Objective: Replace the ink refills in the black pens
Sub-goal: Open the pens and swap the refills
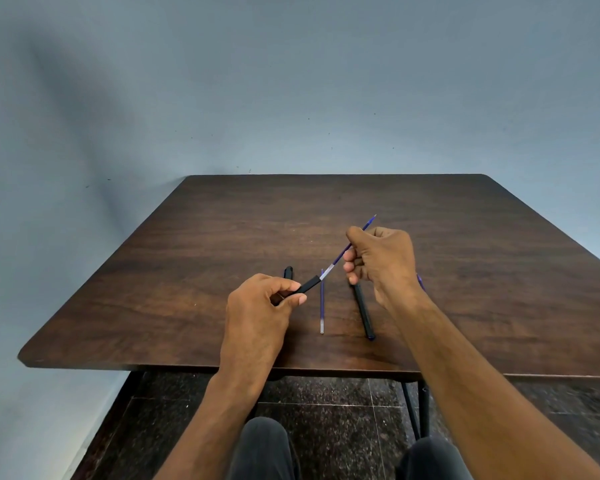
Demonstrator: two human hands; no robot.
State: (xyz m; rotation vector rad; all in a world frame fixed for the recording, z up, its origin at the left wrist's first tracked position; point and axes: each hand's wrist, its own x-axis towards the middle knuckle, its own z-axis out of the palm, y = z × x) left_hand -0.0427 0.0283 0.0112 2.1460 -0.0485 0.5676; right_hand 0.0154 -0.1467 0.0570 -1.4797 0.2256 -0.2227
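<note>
On the brown table [326, 209] the left hand [257, 306] has its grip closed around a short black pen barrel [307, 285]. The open mouth of this barrel points up and to the right, away from the person. Behind the left hand, a second black piece [288, 271] lies on the table; I cannot tell if it is a cap or another barrel.

Out of the barrel's mouth comes a thin refill [340, 256], clear near the barrel and blue further up. Its long axis follows the same line as the barrel, rising to the right, and its writing tip [374, 215] shows beyond the right hand. Whether it is going in or coming out cannot be read from here.

Below the barrel's mouth, a spare refill [321, 303] lies on the table, pointing roughly towards the person. To the right of the barrel, a whole black pen [362, 310] lies in nearly the same direction.

The right hand [381, 261] pinches the upper part of the held refill between thumb and fingers. In my judgement the next move depends on this shared axis: the right hand must slide the refill straight along the barrel's line, since a sideways push could bend so thin a tube.
</note>
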